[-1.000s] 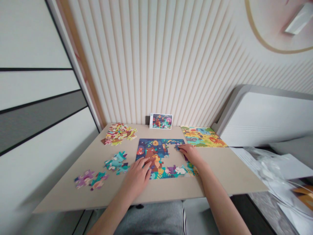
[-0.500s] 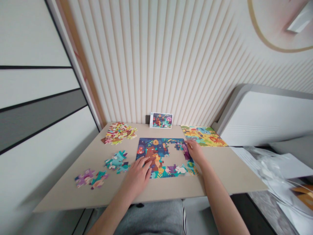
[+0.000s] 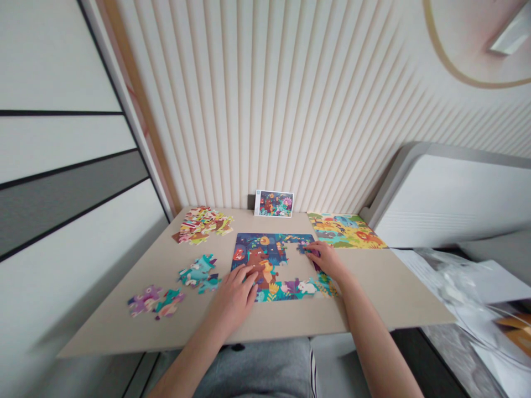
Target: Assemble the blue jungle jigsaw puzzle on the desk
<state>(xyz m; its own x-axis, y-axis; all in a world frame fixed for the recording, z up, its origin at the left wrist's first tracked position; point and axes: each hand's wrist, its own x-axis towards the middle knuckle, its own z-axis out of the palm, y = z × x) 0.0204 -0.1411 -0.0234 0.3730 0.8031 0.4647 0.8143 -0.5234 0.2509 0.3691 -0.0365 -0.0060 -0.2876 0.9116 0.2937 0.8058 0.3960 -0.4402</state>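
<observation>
Cardboard jigsaw (image 3: 259, 251) lies partly built at the middle of the beige table (image 3: 290, 323). Its dark blue forest scene is filled in along the left, top and bottom, and an open gap at centre right shows the table through it.

The left hand (image 3: 233, 301) rests at the puzzle's 7 o'clock edge. Its fingers (image 3: 251, 278) are spread, with the tips lying on the assembled pieces and pinching nothing. The right hand (image 3: 327, 261) is at the puzzle's 2 o'clock corner, its fingers (image 3: 311, 250) pressed together and angled down onto a dark blue piece (image 3: 302, 249) at the gap's top edge. The fingers cover part of that piece, so I cannot tell whether they pinch it or only touch it.

A small picture card (image 3: 274, 204) stands against the ribbed wall panel (image 3: 265, 110) at 12 o'clock. A finished yellow puzzle (image 3: 346, 231) lies at 1 o'clock, and a mixed pile of pieces (image 3: 201, 225) sits at 11 o'clock. Teal pieces (image 3: 198, 272) lie at 9 o'clock, with purple pieces (image 3: 143, 301) farther out at 8 o'clock. Plastic wrap (image 3: 452, 287) lies beyond the table's 3 o'clock edge.
</observation>
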